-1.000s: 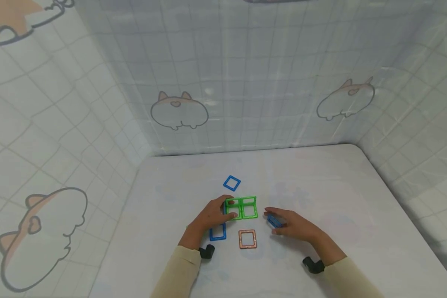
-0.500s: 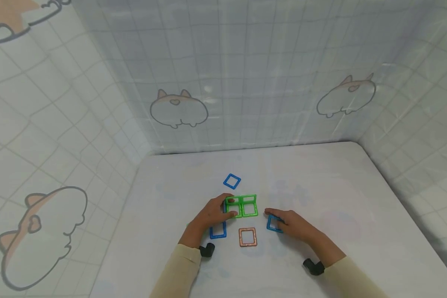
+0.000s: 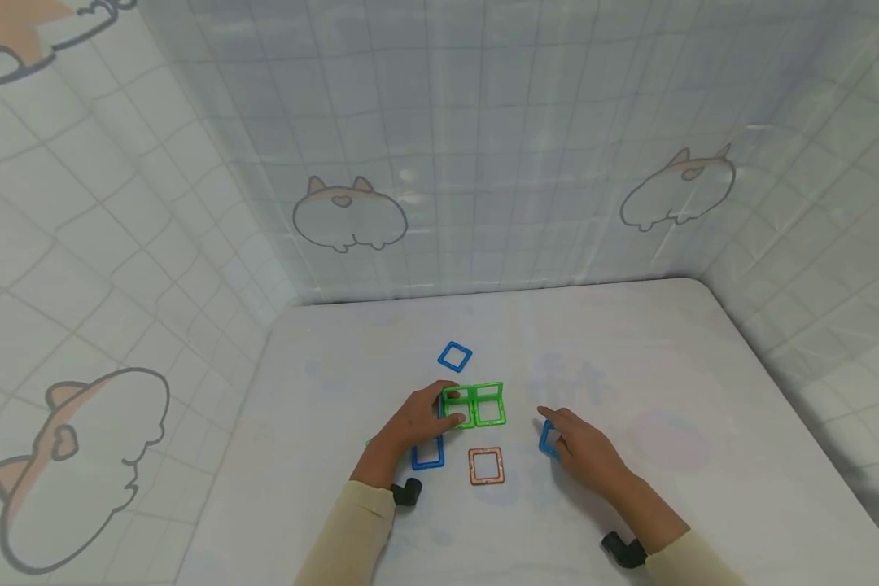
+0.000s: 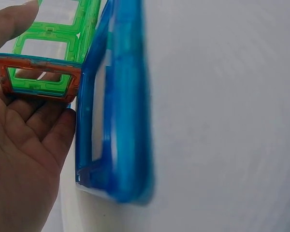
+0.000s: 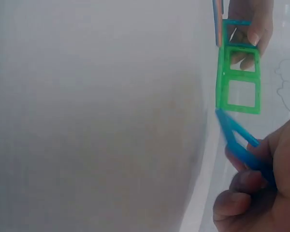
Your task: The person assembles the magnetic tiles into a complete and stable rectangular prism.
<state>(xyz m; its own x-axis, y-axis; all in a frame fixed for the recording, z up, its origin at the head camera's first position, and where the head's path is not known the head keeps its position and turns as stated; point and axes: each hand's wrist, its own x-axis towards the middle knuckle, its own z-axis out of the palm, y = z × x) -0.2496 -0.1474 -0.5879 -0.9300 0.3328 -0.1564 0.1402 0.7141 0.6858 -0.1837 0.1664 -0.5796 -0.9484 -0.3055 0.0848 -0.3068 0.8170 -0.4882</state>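
My left hand (image 3: 419, 419) grips a small structure of magnetic building tiles, thumb on one side and fingers on the other. Two green square tiles (image 3: 489, 411) lie side by side, with another green row rising along their far edge. At the end beside my fingers, the left wrist view shows an orange tile (image 4: 38, 94) standing up. My right hand (image 3: 589, 456) pinches a blue square tile (image 5: 244, 152), partly hidden by its fingers. That tile is tilted and stands apart from the green structure, to its right in the head view.
An orange square tile (image 3: 487, 480) lies on the white table (image 3: 630, 350) in front of the structure. Near my left wrist is a blue tile (image 3: 428, 465). Farther back lies another blue square tile (image 3: 455, 356). Patterned sheets (image 3: 498, 163) enclose the table's back and sides.
My right hand has turned the blue tile and shifted slightly right with it, away from the green structure. The left hand has kept its grip in place.
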